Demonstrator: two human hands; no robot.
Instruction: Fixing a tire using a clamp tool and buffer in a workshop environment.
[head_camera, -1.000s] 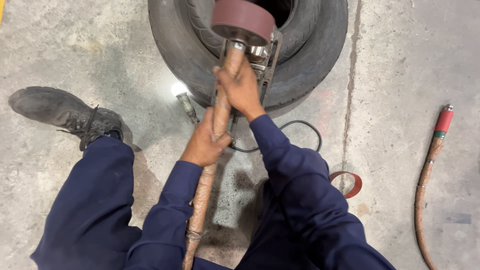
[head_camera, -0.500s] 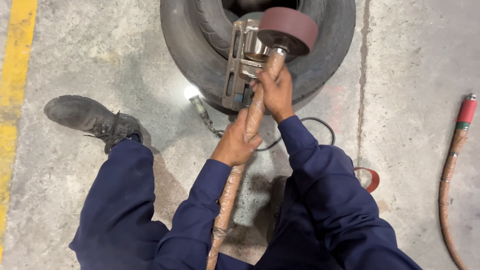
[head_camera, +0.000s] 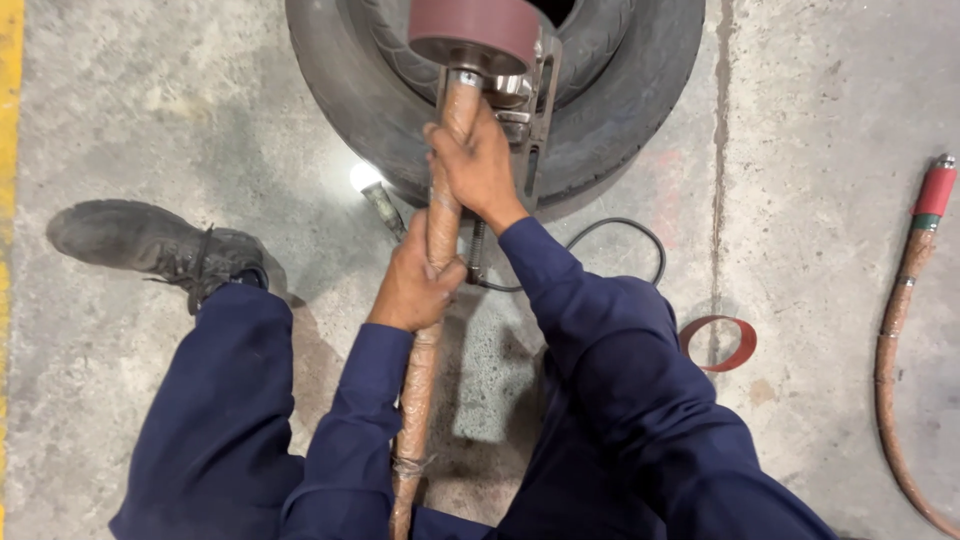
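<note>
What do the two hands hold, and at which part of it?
Both grip the tool's long wrapped shaft: right hand near the maroon drum, left hand lower down.

A tyre workshop: bare concrete floor (head_camera: 820, 120), a tyre (head_camera: 620, 110), an air hose (head_camera: 900, 330)

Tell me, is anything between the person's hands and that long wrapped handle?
Nothing visible. The right hand is wrapped directly around the wrapped tool handle just below the maroon drum, and the left hand closes on it lower down. Both are bare-handed grips, over the tyre.
</note>
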